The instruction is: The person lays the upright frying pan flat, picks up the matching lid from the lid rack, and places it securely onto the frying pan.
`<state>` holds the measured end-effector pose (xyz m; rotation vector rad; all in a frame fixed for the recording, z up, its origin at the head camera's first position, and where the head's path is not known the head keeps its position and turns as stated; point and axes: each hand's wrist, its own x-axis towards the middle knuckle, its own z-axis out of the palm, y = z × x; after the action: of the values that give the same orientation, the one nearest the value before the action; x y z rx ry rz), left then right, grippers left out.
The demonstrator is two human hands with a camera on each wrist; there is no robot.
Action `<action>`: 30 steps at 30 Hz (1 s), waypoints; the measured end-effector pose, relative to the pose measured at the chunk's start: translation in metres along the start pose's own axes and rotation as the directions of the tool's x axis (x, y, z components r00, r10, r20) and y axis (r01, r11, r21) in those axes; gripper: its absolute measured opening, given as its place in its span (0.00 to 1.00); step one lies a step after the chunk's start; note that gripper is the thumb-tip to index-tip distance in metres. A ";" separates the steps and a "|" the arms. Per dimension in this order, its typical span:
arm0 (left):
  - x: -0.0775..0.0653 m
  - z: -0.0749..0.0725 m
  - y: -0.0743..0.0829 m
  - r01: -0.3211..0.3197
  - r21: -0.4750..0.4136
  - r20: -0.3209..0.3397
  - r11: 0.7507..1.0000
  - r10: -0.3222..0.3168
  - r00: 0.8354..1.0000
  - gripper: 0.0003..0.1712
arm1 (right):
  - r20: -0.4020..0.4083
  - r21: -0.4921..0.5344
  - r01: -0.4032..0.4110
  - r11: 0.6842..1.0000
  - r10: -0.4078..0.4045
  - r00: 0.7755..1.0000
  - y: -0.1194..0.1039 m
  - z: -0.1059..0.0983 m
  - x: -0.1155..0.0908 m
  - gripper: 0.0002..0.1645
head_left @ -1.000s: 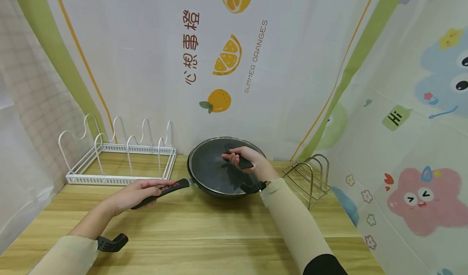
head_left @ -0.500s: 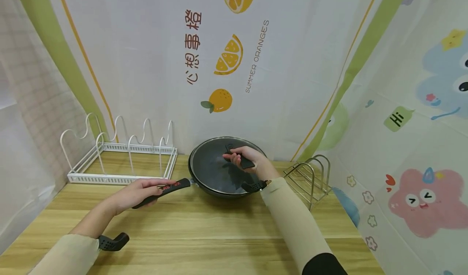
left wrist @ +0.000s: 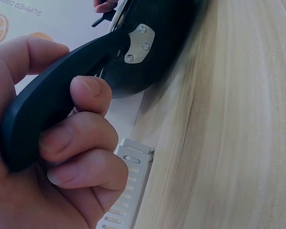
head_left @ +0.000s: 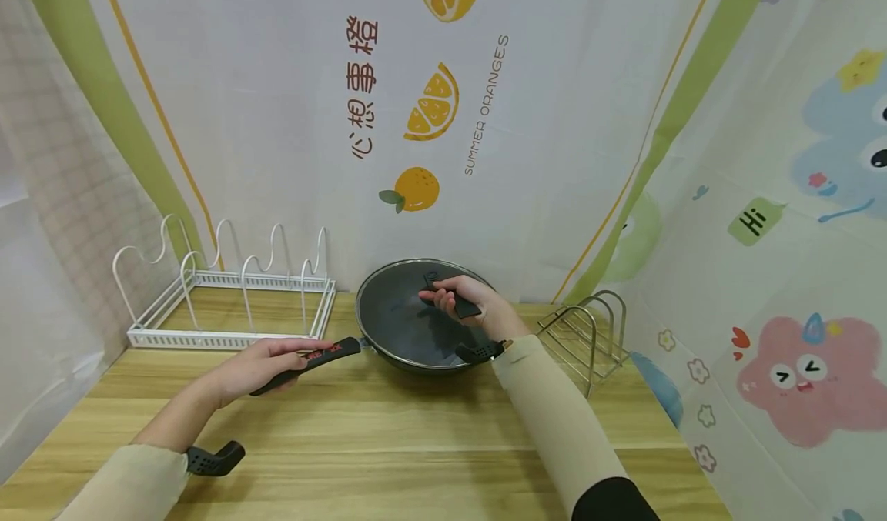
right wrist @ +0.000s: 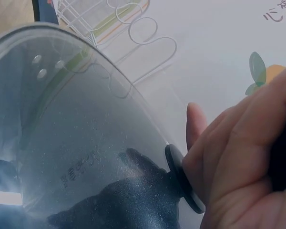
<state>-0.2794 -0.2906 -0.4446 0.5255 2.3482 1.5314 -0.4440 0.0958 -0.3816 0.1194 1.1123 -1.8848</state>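
A dark wok (left wrist: 167, 62) stands on the wood-grain table, under a glass lid (head_left: 391, 309) with a metal rim. My left hand (head_left: 256, 371) holds the wok's long black handle (head_left: 343, 347), which carries a red pattern. In the left wrist view the fingers (left wrist: 93, 138) curl round this handle from below. My right hand (head_left: 493, 311) grips the black lid knob (head_left: 466, 309) from above. The right wrist view shows the knob's round base at the lid glass, while the hand hides its upper part. Seen from the head, the lid lies over the wok's mouth.
To the left stands a white wire rack (head_left: 229, 342) with tall looped dividers. A gold wire rack (head_left: 589, 352) is at the right, beside the right forearm. A printed curtain (head_left: 291, 121) hangs close behind the wok. Bare table (head_left: 388, 459) lies in front.
The lid has shifted slightly left with my right hand, and its rim now lines up more closely with the wok's rim. My left hand stays on the handle.
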 end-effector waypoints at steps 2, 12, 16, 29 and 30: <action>0.000 0.000 0.000 -0.003 0.004 0.004 1.000 0.003 1.000 0.27 | 0.003 -0.009 0.005 1.000 -0.005 1.000 0.000 0.000 0.000 0.20; -0.001 0.000 0.000 0.010 -0.010 0.006 1.000 -0.010 1.000 0.27 | 0.006 0.009 -0.019 1.000 0.019 1.000 0.000 -0.003 -0.001 0.20; -0.001 0.000 0.001 0.014 -0.013 0.004 1.000 -0.014 1.000 0.27 | 0.007 0.014 -0.024 1.000 0.024 1.000 -0.001 -0.002 0.000 0.20; 0.000 0.000 0.000 0.016 -0.022 0.000 1.000 -0.016 1.000 0.28 | -0.022 -0.028 -0.022 0.999 0.021 1.000 0.000 0.000 -0.001 0.20; 0.000 0.000 0.000 0.017 -0.019 0.000 1.000 -0.017 1.000 0.28 | -0.026 -0.032 -0.020 0.999 0.020 0.999 0.000 0.000 -0.002 0.20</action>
<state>-0.2795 -0.2907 -0.4440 0.5001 2.3297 1.5452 -0.4433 0.0972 -0.3808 0.1361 1.1544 -1.8514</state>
